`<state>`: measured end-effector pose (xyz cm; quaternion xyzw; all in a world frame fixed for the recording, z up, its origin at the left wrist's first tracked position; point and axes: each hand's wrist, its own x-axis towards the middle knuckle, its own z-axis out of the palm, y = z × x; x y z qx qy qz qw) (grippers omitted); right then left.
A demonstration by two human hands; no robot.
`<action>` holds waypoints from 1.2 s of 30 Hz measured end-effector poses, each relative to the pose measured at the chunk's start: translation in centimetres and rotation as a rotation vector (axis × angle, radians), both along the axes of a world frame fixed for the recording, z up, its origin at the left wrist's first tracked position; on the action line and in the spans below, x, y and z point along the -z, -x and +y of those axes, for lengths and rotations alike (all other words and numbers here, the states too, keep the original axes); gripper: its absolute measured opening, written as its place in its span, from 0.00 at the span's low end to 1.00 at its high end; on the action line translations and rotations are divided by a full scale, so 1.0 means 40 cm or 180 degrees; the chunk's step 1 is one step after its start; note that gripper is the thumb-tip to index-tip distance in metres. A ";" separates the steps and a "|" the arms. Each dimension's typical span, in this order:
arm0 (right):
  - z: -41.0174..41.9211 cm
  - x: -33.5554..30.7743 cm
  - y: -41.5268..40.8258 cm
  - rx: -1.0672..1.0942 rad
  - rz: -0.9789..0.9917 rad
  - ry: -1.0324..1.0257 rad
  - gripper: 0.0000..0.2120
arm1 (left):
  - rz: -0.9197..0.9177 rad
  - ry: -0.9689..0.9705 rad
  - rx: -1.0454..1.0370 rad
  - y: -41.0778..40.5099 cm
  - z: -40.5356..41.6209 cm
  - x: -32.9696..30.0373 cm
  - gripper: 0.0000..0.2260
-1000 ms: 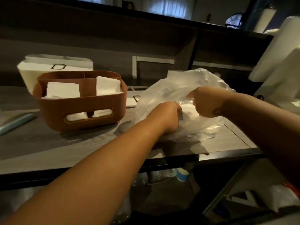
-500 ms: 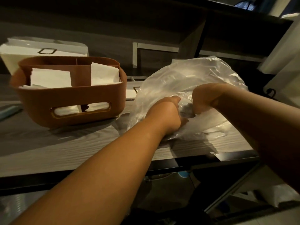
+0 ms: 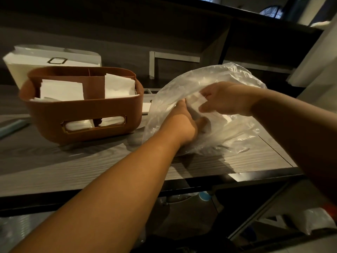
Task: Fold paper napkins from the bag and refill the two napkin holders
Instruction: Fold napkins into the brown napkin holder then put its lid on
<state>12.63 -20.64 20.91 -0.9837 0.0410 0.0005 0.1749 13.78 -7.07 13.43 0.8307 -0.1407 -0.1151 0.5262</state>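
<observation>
A clear plastic bag [image 3: 228, 75] lies on the right part of the wooden counter [image 3: 91, 161]. My left hand [image 3: 184, 125] reaches into the bag's mouth and grips the plastic, its fingertips hidden inside. My right hand [image 3: 226, 99] pinches a white napkin [image 3: 198, 101] at the opening. A brown napkin holder [image 3: 82, 110] stands to the left, with folded white napkins [image 3: 62, 90] upright in both compartments. Behind it stands a white napkin holder [image 3: 27, 68].
A light blue object [image 3: 12, 126] lies at the counter's left edge. A dark shelf wall rises behind the holders. Below the counter's front edge are a lower shelf with a plastic bag [image 3: 313, 221] and a blue-capped item [image 3: 204, 195].
My right hand has opened out of its fist and lifted, and it now pinches a white napkin drawn up at the bag's mouth. My left hand has stayed at the bag.
</observation>
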 end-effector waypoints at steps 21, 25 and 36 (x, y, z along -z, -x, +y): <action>0.039 0.048 0.003 -0.0308 0.0308 0.0910 0.14 | -0.0749 -0.0004 -0.0530 0.002 0.038 0.004 0.25; 0.031 0.047 0.001 -0.0172 0.0345 0.0821 0.12 | -0.0761 -0.0011 -0.0536 0.001 0.040 0.006 0.23; 0.051 0.062 0.004 -0.0103 0.0198 0.0988 0.15 | -0.0542 -0.0136 -0.0469 -0.022 0.036 0.016 0.30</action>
